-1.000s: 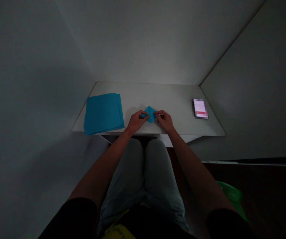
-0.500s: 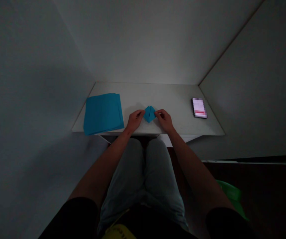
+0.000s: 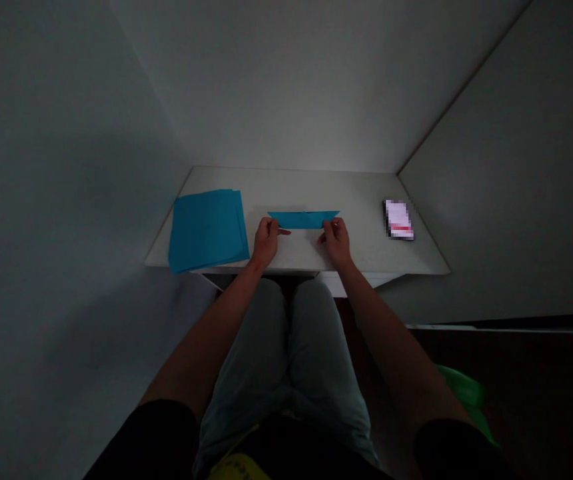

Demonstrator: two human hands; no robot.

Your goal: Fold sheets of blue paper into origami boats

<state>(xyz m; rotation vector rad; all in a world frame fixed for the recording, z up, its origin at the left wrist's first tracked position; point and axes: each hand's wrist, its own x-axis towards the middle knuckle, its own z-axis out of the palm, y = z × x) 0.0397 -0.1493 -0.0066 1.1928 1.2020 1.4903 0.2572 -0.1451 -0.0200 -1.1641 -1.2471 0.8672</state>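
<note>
A folded piece of blue paper (image 3: 302, 220) stretches as a long, narrow strip with slanted ends between my hands. My left hand (image 3: 267, 241) pinches its left part, thumb and fingers closed on the paper. On the other side, my right hand (image 3: 335, 243) grips the right part in the same way. Both hands are over the near half of the white table (image 3: 296, 187). Some fingertips are hidden behind the paper.
To the left lies a stack of blue paper sheets (image 3: 208, 227), its near edge at the table's front. A phone (image 3: 398, 220) with a lit, blurred screen rests on the right. Walls border the table at the back and sides. Something green (image 3: 464, 390) stands low at the right.
The blue paper has gone from a small compact diamond shape to a wide flat strip. My hands have moved slightly apart, still holding its two sides.
</note>
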